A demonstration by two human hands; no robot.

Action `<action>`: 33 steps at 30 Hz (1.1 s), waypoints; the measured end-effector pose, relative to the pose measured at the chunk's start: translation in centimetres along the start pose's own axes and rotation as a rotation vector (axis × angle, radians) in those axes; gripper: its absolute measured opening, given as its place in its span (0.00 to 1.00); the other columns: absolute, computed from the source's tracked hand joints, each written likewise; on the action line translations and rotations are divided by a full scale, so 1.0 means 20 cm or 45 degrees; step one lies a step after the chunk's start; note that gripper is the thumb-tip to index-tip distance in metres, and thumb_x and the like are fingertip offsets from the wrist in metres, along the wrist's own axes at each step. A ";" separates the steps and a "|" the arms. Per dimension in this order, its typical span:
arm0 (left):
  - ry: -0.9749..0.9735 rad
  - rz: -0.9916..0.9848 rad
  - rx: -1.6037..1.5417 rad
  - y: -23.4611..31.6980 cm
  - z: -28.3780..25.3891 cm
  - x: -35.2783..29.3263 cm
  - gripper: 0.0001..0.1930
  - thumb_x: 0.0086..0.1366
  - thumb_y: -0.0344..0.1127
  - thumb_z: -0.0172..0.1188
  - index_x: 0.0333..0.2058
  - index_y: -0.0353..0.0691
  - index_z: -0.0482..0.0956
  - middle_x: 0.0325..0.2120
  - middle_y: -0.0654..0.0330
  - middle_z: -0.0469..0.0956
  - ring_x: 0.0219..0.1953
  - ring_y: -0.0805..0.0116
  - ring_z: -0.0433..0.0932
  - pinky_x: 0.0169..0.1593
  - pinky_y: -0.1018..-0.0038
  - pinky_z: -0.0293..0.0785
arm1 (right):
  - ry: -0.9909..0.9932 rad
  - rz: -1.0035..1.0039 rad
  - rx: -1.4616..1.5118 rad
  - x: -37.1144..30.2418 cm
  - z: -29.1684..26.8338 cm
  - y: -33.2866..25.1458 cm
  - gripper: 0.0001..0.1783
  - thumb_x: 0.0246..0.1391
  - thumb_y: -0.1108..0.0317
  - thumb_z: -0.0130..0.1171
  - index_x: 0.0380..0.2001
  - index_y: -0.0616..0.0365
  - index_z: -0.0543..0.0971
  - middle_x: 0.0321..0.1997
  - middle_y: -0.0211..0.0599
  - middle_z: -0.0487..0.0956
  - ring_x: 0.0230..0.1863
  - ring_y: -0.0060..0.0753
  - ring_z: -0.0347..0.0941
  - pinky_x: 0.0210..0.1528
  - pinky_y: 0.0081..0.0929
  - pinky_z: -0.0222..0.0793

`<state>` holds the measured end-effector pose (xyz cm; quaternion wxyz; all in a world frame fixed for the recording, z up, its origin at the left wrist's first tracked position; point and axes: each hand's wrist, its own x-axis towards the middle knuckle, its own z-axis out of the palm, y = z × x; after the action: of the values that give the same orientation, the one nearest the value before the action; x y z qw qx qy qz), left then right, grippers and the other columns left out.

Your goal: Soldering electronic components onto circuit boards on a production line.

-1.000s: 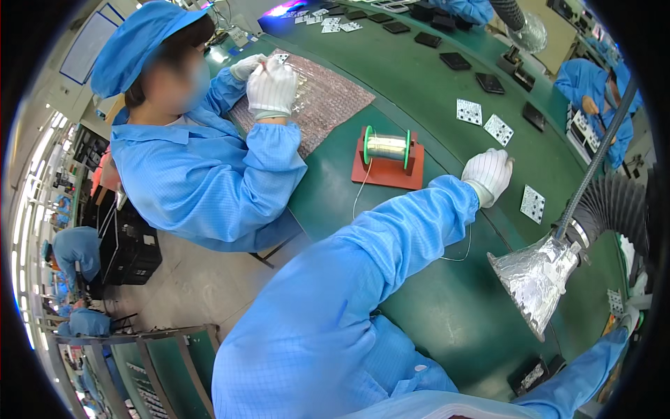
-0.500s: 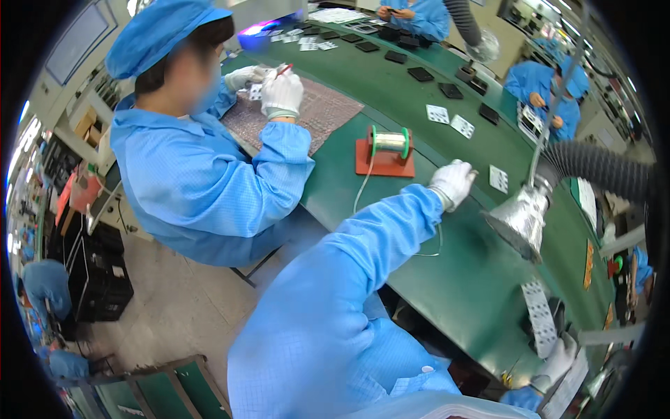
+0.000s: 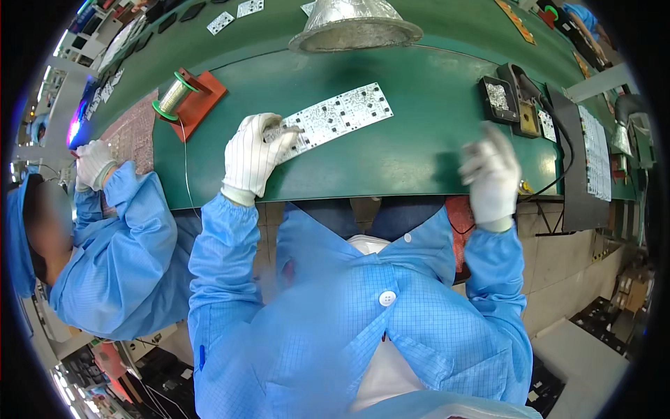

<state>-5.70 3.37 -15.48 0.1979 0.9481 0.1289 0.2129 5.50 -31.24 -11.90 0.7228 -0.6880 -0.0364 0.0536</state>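
Observation:
A long white circuit board panel (image 3: 342, 113) with black parts lies slantwise low over the green bench. My left hand (image 3: 252, 155), in a white striped glove, pinches its left end between thumb and fingers. My right hand (image 3: 491, 174), gloved too and smeared by motion, is off the panel at the bench's front edge. Its fingers look apart, with nothing seen in them. Beyond that hand stands a soldering iron stand (image 3: 518, 87) with a black tray of silvery bits (image 3: 498, 98).
A solder wire spool (image 3: 174, 96) on a red holder stands left, its wire trailing over the bench edge. A foil-covered fume hood (image 3: 356, 24) hangs beyond the panel. A co-worker (image 3: 115, 258) sits at left. White panels (image 3: 593, 153) lie on a dark board at right.
The view has swung right and down. My left hand has come back from the belt side and now grips the panel, which my right hand has let go.

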 end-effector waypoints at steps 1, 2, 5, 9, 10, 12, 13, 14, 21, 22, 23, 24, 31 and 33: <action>0.001 0.032 -0.010 0.02 0.00 -0.02 0.20 0.54 0.50 0.65 0.40 0.42 0.79 0.37 0.59 0.78 0.37 0.57 0.79 0.40 0.66 0.76 | 0.171 -0.059 0.134 0.08 -0.05 0.00 0.26 0.58 0.62 0.56 0.56 0.67 0.69 0.31 0.39 0.77 0.21 0.19 0.68 0.19 0.16 0.62; -0.028 0.046 0.041 0.03 -0.01 -0.04 0.22 0.52 0.50 0.66 0.41 0.43 0.78 0.38 0.59 0.78 0.37 0.57 0.79 0.40 0.67 0.76 | 0.447 0.021 0.333 0.18 -0.12 0.00 0.22 0.60 0.62 0.55 0.53 0.65 0.72 0.33 0.36 0.76 0.21 0.18 0.66 0.21 0.16 0.62; -0.075 0.108 0.087 0.05 0.01 -0.02 0.23 0.50 0.51 0.68 0.41 0.44 0.78 0.38 0.60 0.78 0.38 0.59 0.79 0.39 0.68 0.76 | 0.741 -0.218 -0.256 0.39 -0.37 0.01 0.15 0.62 0.67 0.50 0.50 0.52 0.77 0.43 0.40 0.80 0.30 0.27 0.78 0.27 0.16 0.70; -0.197 0.272 0.006 0.05 0.05 0.12 0.22 0.51 0.49 0.67 0.41 0.44 0.79 0.37 0.61 0.78 0.37 0.58 0.79 0.39 0.68 0.76 | 0.741 -0.319 -1.123 0.56 -0.60 0.04 0.24 0.57 0.79 0.46 0.55 0.49 0.76 0.53 0.40 0.77 0.37 0.31 0.80 0.38 0.24 0.77; -0.229 0.331 -0.001 0.06 0.06 0.15 0.21 0.52 0.49 0.67 0.41 0.44 0.79 0.37 0.61 0.78 0.37 0.58 0.79 0.39 0.69 0.76 | 0.749 -0.262 -0.987 0.60 -0.63 0.05 0.26 0.55 0.82 0.45 0.54 0.49 0.76 0.56 0.37 0.76 0.36 0.30 0.80 0.39 0.24 0.77; -0.303 0.354 -0.017 0.09 0.09 0.21 0.21 0.52 0.48 0.67 0.41 0.44 0.79 0.37 0.61 0.78 0.37 0.58 0.79 0.38 0.69 0.77 | 0.729 -0.325 -1.026 0.65 -0.64 0.05 0.26 0.55 0.81 0.45 0.55 0.49 0.76 0.57 0.33 0.75 0.36 0.28 0.78 0.39 0.23 0.76; -0.327 0.408 -0.039 0.10 0.10 0.24 0.20 0.51 0.48 0.67 0.40 0.44 0.79 0.37 0.61 0.78 0.36 0.58 0.80 0.37 0.68 0.77 | 0.727 -0.318 -0.904 0.67 -0.63 0.05 0.26 0.55 0.80 0.45 0.55 0.49 0.76 0.57 0.32 0.75 0.36 0.26 0.77 0.39 0.22 0.75; -0.360 0.386 -0.035 0.11 0.10 0.25 0.20 0.51 0.48 0.67 0.40 0.44 0.79 0.37 0.61 0.78 0.36 0.58 0.80 0.37 0.68 0.77 | 0.663 -0.345 -1.126 0.69 -0.62 0.04 0.24 0.56 0.79 0.48 0.54 0.49 0.77 0.56 0.31 0.76 0.37 0.24 0.76 0.40 0.21 0.74; -0.132 0.412 -0.087 0.13 0.08 0.27 0.12 0.54 0.37 0.65 0.37 0.40 0.79 0.36 0.55 0.79 0.33 0.56 0.80 0.35 0.68 0.77 | 0.922 -0.451 -0.563 0.63 -0.51 -0.07 0.13 0.56 0.69 0.58 0.45 0.55 0.82 0.42 0.31 0.80 0.35 0.22 0.74 0.40 0.20 0.69; -0.044 0.351 -0.162 0.14 0.07 0.26 0.09 0.55 0.33 0.64 0.35 0.39 0.79 0.35 0.54 0.78 0.32 0.55 0.80 0.34 0.68 0.76 | 1.004 -0.623 -0.787 0.57 -0.49 -0.05 0.12 0.56 0.69 0.58 0.42 0.59 0.82 0.36 0.32 0.79 0.33 0.23 0.74 0.39 0.21 0.69; -0.050 0.272 -0.165 0.17 0.06 0.24 0.05 0.56 0.26 0.59 0.32 0.37 0.78 0.34 0.54 0.78 0.32 0.55 0.79 0.35 0.68 0.76 | 1.020 -0.740 -0.839 0.51 -0.48 -0.03 0.11 0.56 0.69 0.59 0.40 0.63 0.81 0.31 0.32 0.78 0.31 0.24 0.73 0.37 0.21 0.70; -0.065 0.245 -0.169 0.19 0.06 0.22 0.05 0.56 0.26 0.59 0.32 0.37 0.78 0.34 0.54 0.78 0.32 0.55 0.79 0.35 0.68 0.76 | 1.138 -0.770 -0.716 0.47 -0.45 0.01 0.11 0.56 0.69 0.58 0.40 0.64 0.79 0.29 0.34 0.78 0.30 0.24 0.73 0.35 0.22 0.69; -0.541 -0.030 -0.577 0.39 0.09 0.18 0.05 0.58 0.31 0.61 0.34 0.41 0.78 0.32 0.59 0.79 0.33 0.59 0.79 0.35 0.69 0.77 | 0.892 -0.574 -0.515 0.32 -0.28 0.14 0.15 0.55 0.65 0.58 0.40 0.65 0.74 0.29 0.42 0.78 0.26 0.25 0.74 0.30 0.20 0.69; -0.265 0.362 -0.319 0.41 0.15 0.20 0.06 0.58 0.33 0.62 0.35 0.42 0.78 0.32 0.59 0.79 0.33 0.61 0.80 0.32 0.70 0.76 | 0.850 -0.563 -0.450 0.35 -0.20 0.09 0.14 0.55 0.66 0.58 0.40 0.66 0.75 0.30 0.43 0.79 0.25 0.24 0.74 0.30 0.19 0.69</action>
<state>0.47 -3.57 -13.09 0.2943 0.9417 -0.0546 0.1539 12.91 -34.18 -14.13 0.5600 -0.7564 0.0442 -0.3350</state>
